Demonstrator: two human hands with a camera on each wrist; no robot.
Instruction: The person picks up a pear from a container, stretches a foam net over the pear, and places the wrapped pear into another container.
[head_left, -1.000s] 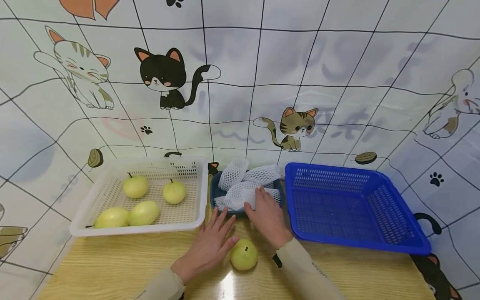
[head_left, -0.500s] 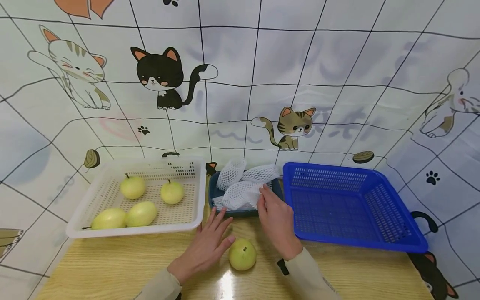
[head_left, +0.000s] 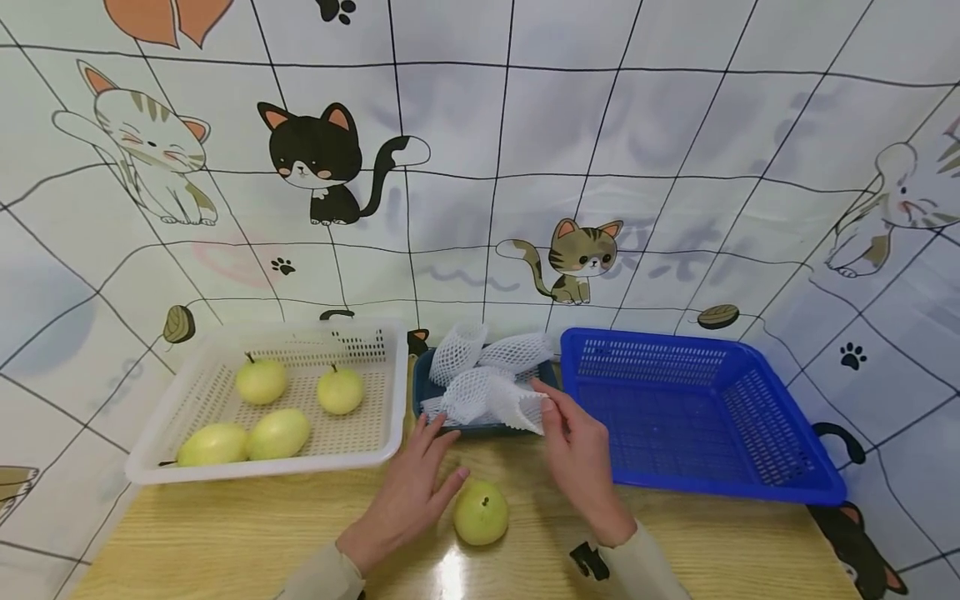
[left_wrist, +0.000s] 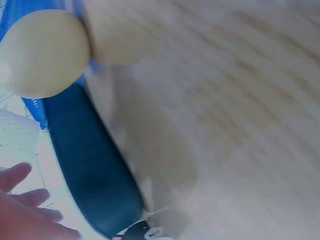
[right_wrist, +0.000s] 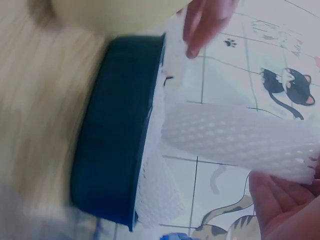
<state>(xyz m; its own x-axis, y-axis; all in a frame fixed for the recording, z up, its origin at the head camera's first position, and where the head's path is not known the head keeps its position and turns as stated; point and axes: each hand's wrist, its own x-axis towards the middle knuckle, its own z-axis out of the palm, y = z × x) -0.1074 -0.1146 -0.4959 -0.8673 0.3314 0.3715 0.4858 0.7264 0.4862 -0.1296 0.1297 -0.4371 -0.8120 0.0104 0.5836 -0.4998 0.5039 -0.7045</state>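
My right hand [head_left: 583, 458] pinches the end of a white foam fruit net [head_left: 522, 406] between thumb and fingers. In the right wrist view that foam net [right_wrist: 240, 140] stretches out from the dark teal basket [right_wrist: 115, 135]. Several more foam nets [head_left: 453, 354] lie heaped in this small basket. My left hand [head_left: 405, 496] is spread, its fingertips right at the basket's front left rim, gripping nothing. A yellow-green pear [head_left: 481, 514] stands on the table between the two hands, just right of the left thumb.
On the left, a white basket [head_left: 262, 472] holds several pears [head_left: 277, 433]. A larger blue basket [head_left: 652, 417] stands right of the teal one. Behind them rises a cat-print covering [head_left: 465, 167] over the wood-grain table [head_left: 225, 533].
The right hand has moved right and toward me, drawing one end of a foam net up over the teal basket's front rim. The left hand and the pear have barely moved.
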